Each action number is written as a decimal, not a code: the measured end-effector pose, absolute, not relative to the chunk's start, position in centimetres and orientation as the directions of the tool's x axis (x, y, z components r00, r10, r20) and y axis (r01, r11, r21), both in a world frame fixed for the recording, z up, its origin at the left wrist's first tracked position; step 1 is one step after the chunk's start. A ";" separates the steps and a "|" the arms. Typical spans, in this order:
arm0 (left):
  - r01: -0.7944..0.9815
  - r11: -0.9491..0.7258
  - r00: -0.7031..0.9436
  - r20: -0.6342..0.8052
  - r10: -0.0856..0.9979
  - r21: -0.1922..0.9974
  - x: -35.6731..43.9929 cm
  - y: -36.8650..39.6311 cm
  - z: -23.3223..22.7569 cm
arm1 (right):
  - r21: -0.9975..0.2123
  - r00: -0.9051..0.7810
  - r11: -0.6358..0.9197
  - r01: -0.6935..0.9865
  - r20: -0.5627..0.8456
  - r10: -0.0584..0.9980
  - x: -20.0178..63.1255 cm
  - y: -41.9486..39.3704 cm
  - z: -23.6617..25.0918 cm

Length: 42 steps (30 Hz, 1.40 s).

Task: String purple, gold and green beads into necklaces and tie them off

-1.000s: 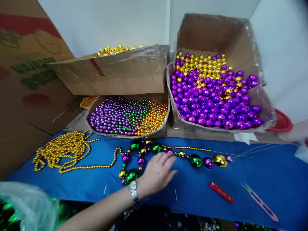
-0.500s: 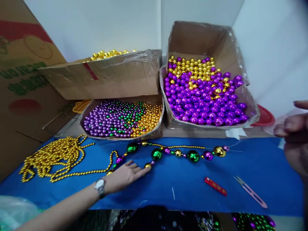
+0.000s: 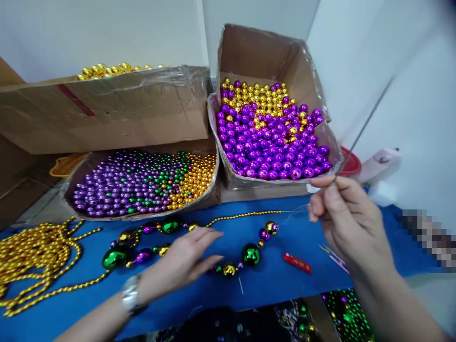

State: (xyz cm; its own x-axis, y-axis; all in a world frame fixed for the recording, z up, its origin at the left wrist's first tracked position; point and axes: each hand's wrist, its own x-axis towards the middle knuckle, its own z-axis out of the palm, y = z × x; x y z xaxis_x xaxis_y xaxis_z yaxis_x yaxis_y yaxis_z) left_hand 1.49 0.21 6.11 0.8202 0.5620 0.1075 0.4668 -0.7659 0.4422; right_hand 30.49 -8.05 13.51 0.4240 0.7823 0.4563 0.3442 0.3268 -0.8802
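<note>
My right hand [image 3: 351, 213] pinches a long thin needle [image 3: 372, 111] between thumb and fingers. The needle slants up to the right, and a fine clear thread [image 3: 294, 211] runs from the strand's end toward this hand. My left hand [image 3: 187, 251], a watch on its wrist, has its fingers stretched out over the bead strand, hiding part of it. Whether it touches the beads I cannot tell. The strand of large green, purple and gold beads [image 3: 251, 255] lies curved on the blue table. A thin string of small gold beads [image 3: 245, 214] lies behind it.
A carton of purple and gold beads [image 3: 323, 142] stands at the back. Left of it is a box of small mixed beads [image 3: 213, 190]. A gold bead chain heap [image 3: 39, 256] lies at left. Red utility knife-like strip [image 3: 297, 263] and pink thread snips [image 3: 337, 259] lie at right.
My right hand has come in from the right edge, with the needle now visible in it. The bead strand's right end has shifted and curves differently. The view has swung right.
</note>
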 end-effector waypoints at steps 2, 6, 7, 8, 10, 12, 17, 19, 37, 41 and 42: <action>0.371 -0.742 0.840 0.139 0.525 0.558 7.2 -1.1 5.6 | -0.905 0.398 0.320 0.279 0.412 0.820 29.3 -7.9 13.5; 0.378 -0.714 0.873 0.030 0.487 0.589 14.0 -2.4 2.2 | -0.919 0.417 0.355 0.172 0.394 0.819 29.4 -7.7 14.0; 0.405 -0.730 0.883 -0.029 0.468 0.551 14.4 -2.7 1.2 | -0.914 0.444 0.379 0.145 0.403 0.800 30.1 -7.6 14.0; 0.429 -0.750 0.886 -0.075 0.457 0.504 14.4 -3.1 0.3 | -0.905 0.478 0.408 0.120 0.412 0.776 31.1 -7.5 13.9; 0.456 -0.793 0.886 -0.130 0.444 0.404 13.3 -4.0 -0.8 | -0.889 0.557 0.450 0.088 0.418 0.717 33.6 -7.1 13.2; 0.475 -0.816 0.879 -0.149 0.452 0.329 11.3 -4.9 -0.9 | -0.889 0.626 0.451 0.083 0.399 0.671 36.3 -6.8 11.7; 0.641 -0.723 0.767 -0.215 0.604 0.258 4.4 -5.4 0.9 | -0.954 0.689 0.293 -0.066 0.169 0.705 38.9 -7.4 6.8; 0.723 -0.656 0.690 -0.257 0.676 0.217 1.4 -4.9 1.4 | -0.970 0.666 0.207 -0.127 0.071 0.742 37.7 -8.0 4.8; 0.890 -0.456 0.445 -0.175 0.878 -0.022 -2.2 -4.1 -0.2 | -0.979 0.647 0.112 -0.170 -0.025 0.762 35.6 -8.4 -1.7; 0.897 -0.441 0.434 -0.183 0.882 0.003 -2.4 -3.8 -0.2 | -0.965 0.687 0.144 -0.217 -0.046 0.725 35.2 -8.1 -1.4; 0.899 -0.438 0.432 -0.187 0.882 0.009 -2.3 -3.8 -0.3 | -0.963 0.694 0.153 -0.224 -0.047 0.719 35.0 -8.0 -1.3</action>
